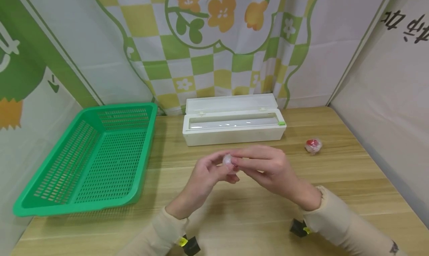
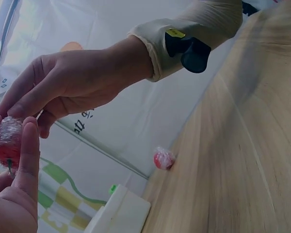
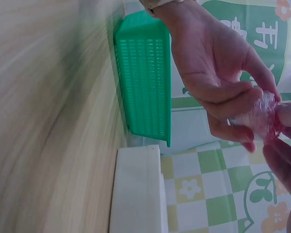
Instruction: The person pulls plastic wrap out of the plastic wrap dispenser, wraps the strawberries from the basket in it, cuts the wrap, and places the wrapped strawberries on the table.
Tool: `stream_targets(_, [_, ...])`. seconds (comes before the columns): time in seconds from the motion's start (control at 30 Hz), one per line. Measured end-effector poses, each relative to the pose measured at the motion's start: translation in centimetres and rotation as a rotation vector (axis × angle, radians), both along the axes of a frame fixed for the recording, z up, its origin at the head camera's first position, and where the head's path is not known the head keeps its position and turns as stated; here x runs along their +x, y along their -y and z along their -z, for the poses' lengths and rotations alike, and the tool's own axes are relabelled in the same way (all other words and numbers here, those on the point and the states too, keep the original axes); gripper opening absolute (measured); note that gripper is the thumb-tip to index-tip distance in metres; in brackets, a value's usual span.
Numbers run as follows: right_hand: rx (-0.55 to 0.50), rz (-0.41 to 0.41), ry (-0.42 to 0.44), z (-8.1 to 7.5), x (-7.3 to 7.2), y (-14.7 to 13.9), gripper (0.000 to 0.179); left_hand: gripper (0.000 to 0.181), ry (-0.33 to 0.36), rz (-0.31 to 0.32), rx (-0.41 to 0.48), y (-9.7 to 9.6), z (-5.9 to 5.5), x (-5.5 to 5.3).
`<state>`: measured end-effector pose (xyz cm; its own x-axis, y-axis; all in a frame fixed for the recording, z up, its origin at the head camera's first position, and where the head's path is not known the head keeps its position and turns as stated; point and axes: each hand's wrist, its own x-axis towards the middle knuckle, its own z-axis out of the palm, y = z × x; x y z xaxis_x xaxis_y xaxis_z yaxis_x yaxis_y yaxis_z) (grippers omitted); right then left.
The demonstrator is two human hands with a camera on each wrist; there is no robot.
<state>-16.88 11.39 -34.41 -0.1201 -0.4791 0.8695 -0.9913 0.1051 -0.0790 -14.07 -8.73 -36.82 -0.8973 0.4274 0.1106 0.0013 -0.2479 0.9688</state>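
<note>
Both hands meet above the table in front of a white cling film box (image 1: pixel 234 136). Between them is a small red fruit with a green stem (image 2: pixel 8 145), wrapped in clear film; its exact kind is hard to tell. My left hand (image 1: pixel 204 176) holds it between thumb and fingers. From the other side, my right hand (image 1: pixel 268 168) pinches the wrapping with its fingertips. In the right wrist view, crinkled film covers the wrapped fruit (image 3: pixel 263 116). A second film-wrapped red piece (image 1: pixel 313 146) lies on the table to the right, touched by neither hand.
The film box stands at the back with its lid (image 1: pixel 231 104) raised and a roll (image 1: pixel 234 124) inside. At the left is a green plastic basket (image 1: pixel 142 163). A patterned curtain (image 1: pixel 207 62) hangs behind the wooden table (image 1: pixel 254 222).
</note>
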Motion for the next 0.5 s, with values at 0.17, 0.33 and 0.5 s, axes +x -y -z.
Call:
stream_targets(0.17, [0.087, -0.011, 0.004, -0.16, -0.11, -0.27, 0.029, 0.039, 0.042, -0.019, -0.008, 0.24, -0.12, -0.02])
stream_targets(0.33, [0.111, 0.022, 0.010, 0.14, -0.23, -0.62, 0.028, 0.036, 0.023, 0.011, -0.070, 0.32, 0.00, -0.27])
stream_targets(0.5, [0.111, 0.080, 0.120, 0.57, -0.10, -0.95, 0.027, 0.037, -0.001, 0.039, -0.174, 0.39, 0.08, -0.60])
